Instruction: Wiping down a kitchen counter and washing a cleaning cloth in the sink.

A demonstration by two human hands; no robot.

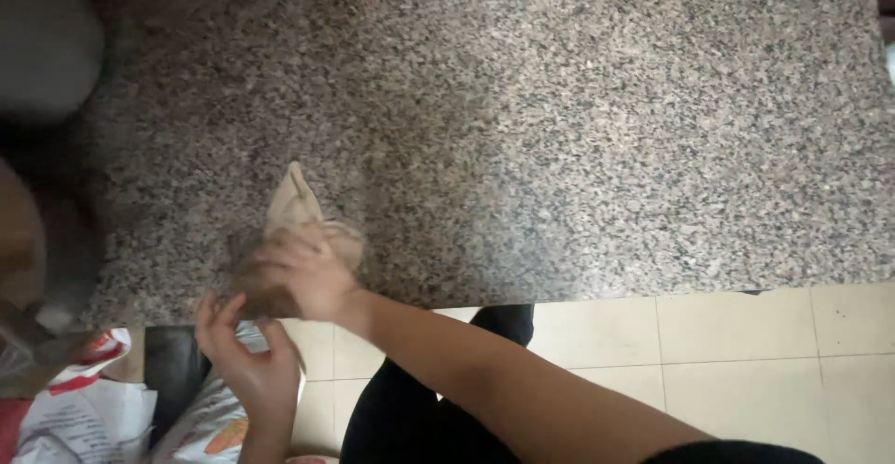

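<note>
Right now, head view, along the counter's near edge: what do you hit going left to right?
Printed bags on the floor → left hand → right hand pressing a tan cloth on the granite counter → black-clad leg → cream floor tiles.

Speckled granite counter [578,128]: open surface from twelve through three o'clock, free for passage. At seven o'clock near the front edge, a crumpled tan cloth [294,205] lies under the right hand [303,277]. A dark blurred object [42,44] stands at ten o'clock. Printed bags [84,413] crowd the floor at eight o'clock.
</note>
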